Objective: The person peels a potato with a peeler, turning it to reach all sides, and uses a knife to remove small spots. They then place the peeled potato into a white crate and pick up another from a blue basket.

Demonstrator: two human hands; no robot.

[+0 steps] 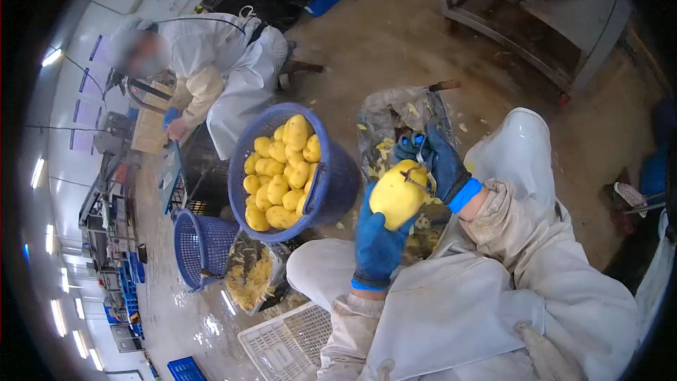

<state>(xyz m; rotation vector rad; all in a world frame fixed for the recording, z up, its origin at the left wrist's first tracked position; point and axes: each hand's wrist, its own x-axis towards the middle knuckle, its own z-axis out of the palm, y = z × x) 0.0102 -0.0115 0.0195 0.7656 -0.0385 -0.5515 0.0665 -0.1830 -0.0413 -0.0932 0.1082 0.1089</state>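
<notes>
A large peeled yellow potato [396, 196] rests in my left hand [379, 240], whose blue-gloved fingers wrap round its lower side. My right hand [443, 162], also in a blue glove, grips a metal peeler [422, 178] that lies against the potato's upper right side. Beneath both hands, a bin lined with dark plastic [374, 109] holds peelings. To the left of my hands stands a blue basket [331, 190] full of peeled yellow potatoes [278, 187].
A co-worker [226, 63] in white sits at the upper left. A second blue basket [201, 243], a container of peelings [250, 275] and a white crate [289, 342] stand at the lower left. A metal machine frame [522, 28] is at the upper right.
</notes>
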